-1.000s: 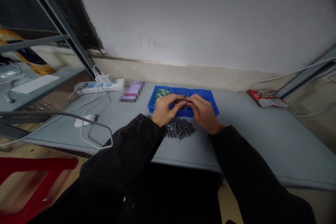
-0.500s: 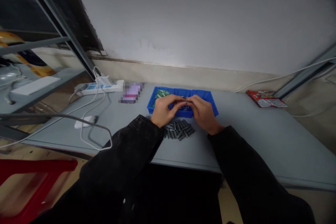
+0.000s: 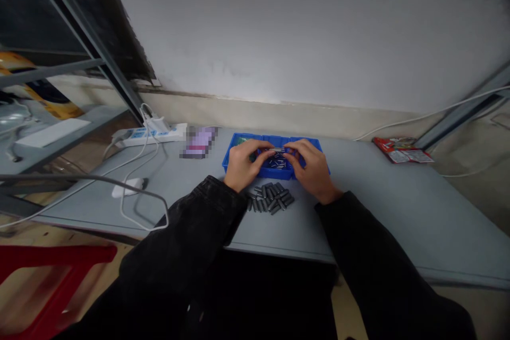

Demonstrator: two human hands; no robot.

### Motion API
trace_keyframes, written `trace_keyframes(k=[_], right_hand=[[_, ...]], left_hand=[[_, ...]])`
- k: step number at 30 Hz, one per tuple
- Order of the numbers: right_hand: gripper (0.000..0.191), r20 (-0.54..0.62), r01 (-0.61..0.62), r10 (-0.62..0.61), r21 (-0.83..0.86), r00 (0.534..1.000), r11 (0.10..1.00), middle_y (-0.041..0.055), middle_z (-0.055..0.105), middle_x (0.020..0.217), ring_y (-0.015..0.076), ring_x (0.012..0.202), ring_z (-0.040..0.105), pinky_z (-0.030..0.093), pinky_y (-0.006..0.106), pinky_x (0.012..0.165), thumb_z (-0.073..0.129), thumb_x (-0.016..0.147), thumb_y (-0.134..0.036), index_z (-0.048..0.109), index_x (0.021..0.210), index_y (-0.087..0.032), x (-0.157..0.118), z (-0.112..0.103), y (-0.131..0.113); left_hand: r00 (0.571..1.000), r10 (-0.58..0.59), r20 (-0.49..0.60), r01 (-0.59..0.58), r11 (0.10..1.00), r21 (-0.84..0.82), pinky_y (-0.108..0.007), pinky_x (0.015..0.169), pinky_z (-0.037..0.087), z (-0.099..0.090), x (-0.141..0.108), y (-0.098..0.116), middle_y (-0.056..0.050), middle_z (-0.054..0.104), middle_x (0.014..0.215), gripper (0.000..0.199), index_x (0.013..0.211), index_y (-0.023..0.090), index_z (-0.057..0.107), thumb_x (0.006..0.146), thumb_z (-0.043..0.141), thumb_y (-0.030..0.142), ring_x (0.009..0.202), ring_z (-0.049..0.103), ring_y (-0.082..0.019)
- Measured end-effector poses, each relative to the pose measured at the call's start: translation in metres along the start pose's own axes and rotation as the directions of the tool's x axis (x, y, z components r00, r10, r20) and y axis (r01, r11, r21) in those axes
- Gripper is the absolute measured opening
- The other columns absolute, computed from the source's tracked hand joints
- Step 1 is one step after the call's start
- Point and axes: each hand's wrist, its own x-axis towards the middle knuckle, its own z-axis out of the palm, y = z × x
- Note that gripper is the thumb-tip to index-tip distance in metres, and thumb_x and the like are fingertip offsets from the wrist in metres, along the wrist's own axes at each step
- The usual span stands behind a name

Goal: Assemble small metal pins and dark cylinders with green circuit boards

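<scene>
My left hand (image 3: 244, 163) pinches a small grey metal cylinder (image 3: 277, 150) between thumb and fingertips, above the blue divided tray (image 3: 274, 173). At the cylinder's right end, my right hand (image 3: 313, 167) has its thumb and fingers closed in a pinch; what lies between them is too small to make out. Small shiny metal pins (image 3: 280, 162) lie in the tray's middle compartment, below the fingers. Green material (image 3: 240, 141) shows in the left compartment, partly covered by my left hand. On the table in front of the tray lies a pile of dark grey metal cylinders (image 3: 271, 199).
A white power strip (image 3: 175, 133) with cables and a blurred purple item (image 3: 201, 142) are at the back left. A white adapter (image 3: 128, 187) lies nearer, beside a looping cable. At right is a red packet (image 3: 402, 150); a red stool (image 3: 56, 257) stands lower left.
My hands have moved slightly apart, so the grey cylinder and the pins in the middle compartment show more clearly. The pile on the table looks the same.
</scene>
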Motion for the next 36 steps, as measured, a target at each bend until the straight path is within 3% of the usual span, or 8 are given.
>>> trace_keyframes(k=[7, 10, 13, 15, 19, 23, 31, 36], right_hand=[[0.019, 0.024, 0.038, -0.039, 0.046, 0.999, 0.998, 0.0050, 0.070, 0.102, 0.0203, 0.098, 0.064, 0.050, 0.037, 0.090, 0.052, 0.099, -0.029, 0.070, 0.103, -0.024, 0.003, -0.004, 0.002], [0.017, -0.076, -0.049, 0.043, -0.069, 0.996, 0.996, 0.0048, 0.070, 0.103, 0.0225, 0.099, 0.062, 0.046, 0.041, 0.093, 0.054, 0.097, -0.028, 0.070, 0.102, -0.024, 0.007, -0.019, 0.017], [0.013, -0.181, -0.194, 0.143, -0.306, 0.973, 0.932, 0.0063, 0.068, 0.101, 0.0281, 0.102, 0.056, 0.037, 0.048, 0.094, 0.062, 0.092, -0.031, 0.073, 0.095, -0.024, 0.008, -0.035, 0.044], [0.014, -0.182, -0.272, 0.214, -0.413, 0.960, 0.869, 0.0086, 0.064, 0.105, 0.0310, 0.105, 0.050, 0.033, 0.050, 0.090, 0.064, 0.091, -0.033, 0.075, 0.091, -0.025, 0.004, -0.040, 0.062], [0.015, -0.111, -0.334, 0.321, -0.473, 0.940, 0.815, 0.0113, 0.057, 0.114, 0.0327, 0.106, 0.044, 0.027, 0.049, 0.086, 0.067, 0.089, -0.036, 0.077, 0.084, -0.026, -0.008, -0.034, 0.081], [0.015, -0.095, -0.362, 0.370, -0.529, 0.924, 0.768, 0.0113, 0.055, 0.118, 0.0329, 0.108, 0.042, 0.025, 0.046, 0.084, 0.066, 0.090, -0.033, 0.078, 0.084, -0.026, -0.009, -0.024, 0.081], [0.019, 0.137, -0.188, 0.332, -0.603, 0.933, 0.775, 0.0085, 0.069, 0.084, 0.0284, 0.100, 0.049, 0.021, 0.045, 0.087, 0.058, 0.092, -0.020, 0.076, 0.087, -0.023, 0.010, -0.010, 0.064], [0.020, 0.097, -0.188, 0.291, -0.566, 0.952, 0.802, 0.0087, 0.073, 0.088, 0.0257, 0.095, 0.058, 0.022, 0.045, 0.091, 0.055, 0.092, -0.017, 0.074, 0.097, -0.020, 0.008, -0.004, 0.065]], left_hand=[[0.997, 0.045, 0.070, -0.045, 0.999, 0.000, -0.027, 0.075, 0.053, 0.002, -0.002, 0.003, -0.004, 0.074, 0.088, 0.016, 0.094, 0.016, 0.071, 0.092, 0.067, 0.030, 0.073, 0.065, -0.012], [0.997, 0.051, 0.060, -0.051, 0.999, -0.001, -0.026, 0.073, 0.054, 0.001, -0.003, 0.005, -0.005, 0.074, 0.089, 0.019, 0.094, 0.015, 0.071, 0.094, 0.064, 0.032, 0.074, 0.066, -0.012], [0.982, 0.096, 0.162, -0.103, 0.994, 0.032, -0.023, 0.066, 0.052, 0.000, -0.006, 0.004, -0.003, 0.073, 0.078, 0.022, 0.093, 0.016, 0.072, 0.096, 0.061, 0.035, 0.063, 0.064, -0.010], [0.937, 0.156, 0.313, -0.177, 0.983, 0.040, -0.023, 0.062, 0.051, 0.000, -0.008, 0.003, -0.002, 0.073, 0.075, 0.023, 0.095, 0.017, 0.073, 0.097, 0.059, 0.035, 0.060, 0.064, -0.010], [0.770, 0.211, 0.602, -0.305, 0.951, 0.058, -0.025, 0.062, 0.052, 0.001, -0.009, 0.003, -0.006, 0.074, 0.079, 0.027, 0.102, 0.017, 0.074, 0.100, 0.051, 0.032, 0.066, 0.069, -0.014], [0.678, 0.149, 0.720, -0.344, 0.930, 0.132, -0.028, 0.062, 0.051, 0.003, -0.009, 0.007, -0.007, 0.072, 0.074, 0.031, 0.104, 0.015, 0.072, 0.101, 0.046, 0.030, 0.064, 0.069, -0.016], [0.673, 0.002, 0.740, -0.336, 0.892, 0.303, -0.030, 0.060, 0.048, 0.005, -0.011, 0.010, -0.008, 0.068, 0.070, 0.035, 0.097, 0.015, 0.072, 0.102, 0.043, 0.035, 0.062, 0.067, -0.018], [0.661, 0.085, 0.745, -0.313, 0.934, 0.171, -0.029, 0.061, 0.048, 0.004, -0.009, 0.012, -0.006, 0.070, 0.074, 0.032, 0.104, 0.018, 0.072, 0.101, 0.046, 0.036, 0.064, 0.068, -0.017]])
